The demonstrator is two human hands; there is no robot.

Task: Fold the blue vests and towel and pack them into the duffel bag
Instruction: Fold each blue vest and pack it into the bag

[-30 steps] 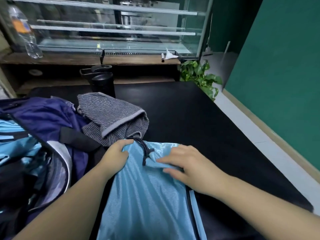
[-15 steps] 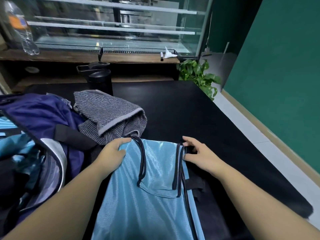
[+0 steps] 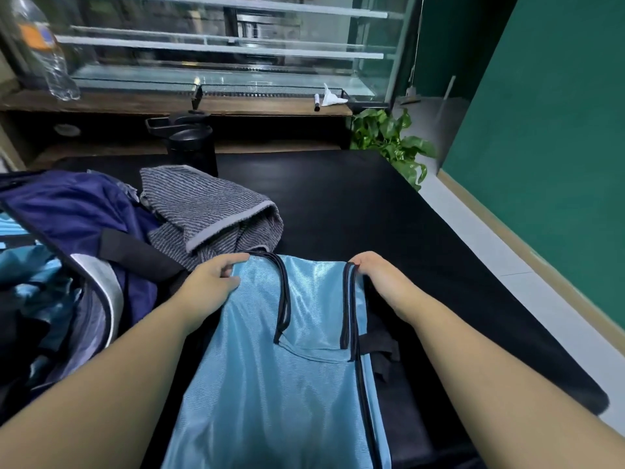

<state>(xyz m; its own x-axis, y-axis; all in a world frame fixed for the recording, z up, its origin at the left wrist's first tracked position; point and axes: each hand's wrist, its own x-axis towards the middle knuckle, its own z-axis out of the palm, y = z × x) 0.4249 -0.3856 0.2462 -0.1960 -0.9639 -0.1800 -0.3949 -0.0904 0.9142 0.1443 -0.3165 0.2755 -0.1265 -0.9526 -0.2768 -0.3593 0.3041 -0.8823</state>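
Shiny light-blue mesh with black piping makes up the vest (image 3: 291, 384), which lies flat on the black table (image 3: 389, 211) directly in front of the person. Its long axis runs away from the camera, with the shoulder straps at the far end and the body of the garment trailing back toward the bottom edge of the view. The left hand (image 3: 211, 282) grips the far left strap corner, fingers curled over the fabric edge and thumb resting on top. The right hand (image 3: 378, 275) holds the far right strap corner, fingers bent down over the edge just beside the doubled black piping. The two hands sit level with each other at the vest's far end.

A grey striped towel (image 3: 209, 214) lies loosely bunched just beyond the left hand, near the vest's far left corner. At the left, a navy duffel bag (image 3: 77, 214) stands open, with more light-blue fabric (image 3: 30, 265) showing inside it. Behind the towel stands a black flask (image 3: 192, 147). Farther back are a wooden shelf (image 3: 169, 104) with a plastic water bottle (image 3: 44, 49), a marker (image 3: 317, 103) and a crumpled white paper (image 3: 331, 96). A green potted plant (image 3: 392, 140) sits at the table's far right corner, against a green wall (image 3: 548, 147)
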